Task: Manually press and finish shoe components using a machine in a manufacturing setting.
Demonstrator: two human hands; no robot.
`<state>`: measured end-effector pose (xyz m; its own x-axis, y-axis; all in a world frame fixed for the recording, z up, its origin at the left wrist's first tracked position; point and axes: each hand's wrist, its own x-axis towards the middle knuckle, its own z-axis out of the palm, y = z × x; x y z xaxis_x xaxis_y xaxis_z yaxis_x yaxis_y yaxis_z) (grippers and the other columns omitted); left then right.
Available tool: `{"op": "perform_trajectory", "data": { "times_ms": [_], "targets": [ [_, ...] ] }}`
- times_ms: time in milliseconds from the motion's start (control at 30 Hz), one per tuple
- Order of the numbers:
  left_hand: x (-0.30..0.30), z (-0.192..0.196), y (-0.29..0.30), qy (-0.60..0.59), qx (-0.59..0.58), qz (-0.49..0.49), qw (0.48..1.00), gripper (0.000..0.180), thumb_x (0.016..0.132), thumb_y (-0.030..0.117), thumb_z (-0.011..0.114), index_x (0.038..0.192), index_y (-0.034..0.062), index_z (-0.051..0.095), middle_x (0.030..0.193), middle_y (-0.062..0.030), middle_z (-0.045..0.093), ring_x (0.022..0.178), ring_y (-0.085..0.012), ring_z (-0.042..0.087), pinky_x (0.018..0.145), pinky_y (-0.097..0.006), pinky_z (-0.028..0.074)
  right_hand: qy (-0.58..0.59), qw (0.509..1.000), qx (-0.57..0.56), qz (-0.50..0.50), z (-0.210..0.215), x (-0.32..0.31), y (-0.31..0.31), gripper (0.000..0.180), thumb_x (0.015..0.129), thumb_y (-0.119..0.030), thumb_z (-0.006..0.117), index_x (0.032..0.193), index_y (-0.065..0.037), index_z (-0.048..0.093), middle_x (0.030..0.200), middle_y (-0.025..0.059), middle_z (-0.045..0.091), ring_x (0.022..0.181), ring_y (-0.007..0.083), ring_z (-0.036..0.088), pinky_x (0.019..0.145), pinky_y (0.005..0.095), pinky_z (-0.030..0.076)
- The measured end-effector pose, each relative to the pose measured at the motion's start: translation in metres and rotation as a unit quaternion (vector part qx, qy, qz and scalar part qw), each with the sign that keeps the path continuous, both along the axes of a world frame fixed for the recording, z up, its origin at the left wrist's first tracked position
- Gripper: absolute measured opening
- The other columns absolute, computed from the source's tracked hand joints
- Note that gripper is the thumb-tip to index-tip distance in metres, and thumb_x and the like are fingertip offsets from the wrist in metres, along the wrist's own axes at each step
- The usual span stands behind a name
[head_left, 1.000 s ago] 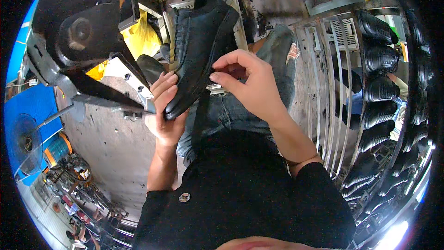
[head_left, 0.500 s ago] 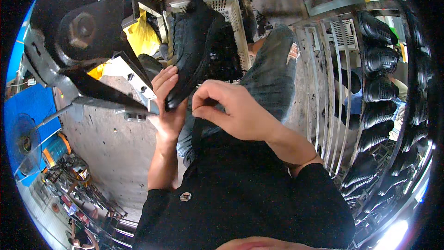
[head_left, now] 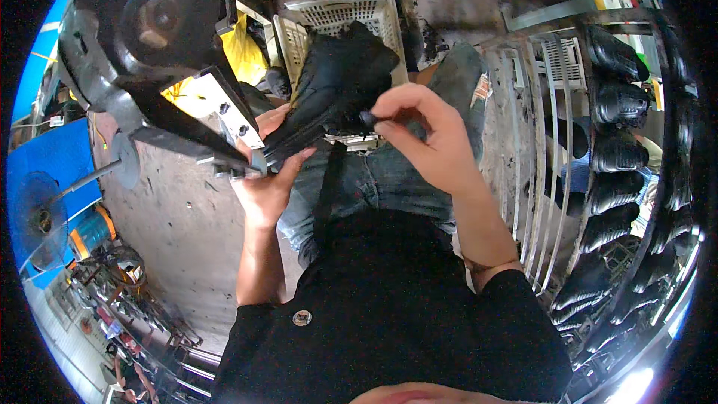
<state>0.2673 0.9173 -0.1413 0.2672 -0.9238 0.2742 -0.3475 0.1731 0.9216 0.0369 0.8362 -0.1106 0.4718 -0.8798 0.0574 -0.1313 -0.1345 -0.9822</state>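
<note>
A black shoe [head_left: 340, 78] lies slanted in front of me, one end up by the white crate and the other down near the tip of a dark metal machine arm [head_left: 168, 52]. My left hand [head_left: 262, 194] is closed round its lower end; the thumb shows on the near side, and the other fingers are partly hidden behind the shoe and machine. To the shoe's right, my right hand [head_left: 437, 142] pinches a small dark piece [head_left: 367, 117] between thumb and forefinger. Whether that piece is joined to the shoe, I cannot tell.
Behind the shoe stands a white plastic crate [head_left: 385, 11], with a yellow bag [head_left: 245, 56] to its left. A metal rack [head_left: 535, 157] rises on the right, with several black shoes [head_left: 621, 151] along it. At far left is a fan [head_left: 45, 217].
The shoe has tilted, its upper end going right and down. My right hand has moved right and slightly up from the shoe's lower end, and a small dark piece now shows in its pinch.
</note>
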Motion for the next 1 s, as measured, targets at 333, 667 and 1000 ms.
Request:
{"op": "perform_trajectory", "data": {
  "times_ms": [333, 667, 1000],
  "targets": [
    [-0.001, 0.014, 0.002, 0.046, 0.035, -0.048, 0.997, 0.060, 0.063, -0.013, 0.082, 0.118, 0.0014, 0.061, 0.126, -0.0165, 0.065, 0.119, -0.0267, 0.061, 0.105, -0.040, 0.047, 0.019, 0.986, -0.150, 0.071, -0.002, 0.031, -0.011, 0.018, 0.079, -0.014, 0.077, 0.093, -0.007, 0.068, 0.091, 0.0075, 0.064, 0.086, 0.0286, 0.064, 0.076, 0.0381, 0.052],
    [0.018, 0.016, 0.010, 0.179, 0.029, -0.077, 0.980, 0.063, 0.066, -0.015, 0.081, 0.123, -0.0036, 0.056, 0.127, -0.0220, 0.062, 0.116, -0.0295, 0.062, 0.103, -0.042, 0.049, 0.112, 0.977, -0.112, -0.144, -0.042, -0.004, -0.037, 0.007, 0.090, -0.001, 0.068, 0.097, -0.002, 0.068, 0.092, 0.0042, 0.066, 0.083, 0.0144, 0.063, 0.077, 0.0265, 0.052],
    [-0.005, 0.017, -0.016, 0.405, -0.022, -0.082, 0.911, 0.081, 0.061, 0.019, 0.096, 0.127, 0.0021, 0.052, 0.123, -0.0207, 0.063, 0.115, -0.0372, 0.062, 0.100, -0.050, 0.050, -0.190, 0.978, 0.059, -0.064, -0.060, -0.066, -0.021, 0.072, 0.100, -0.021, 0.055, 0.161, -0.020, 0.018, 0.153, 0.0157, 0.042, 0.138, 0.0307, 0.045, 0.115, 0.0439, 0.037]
  ]
}}
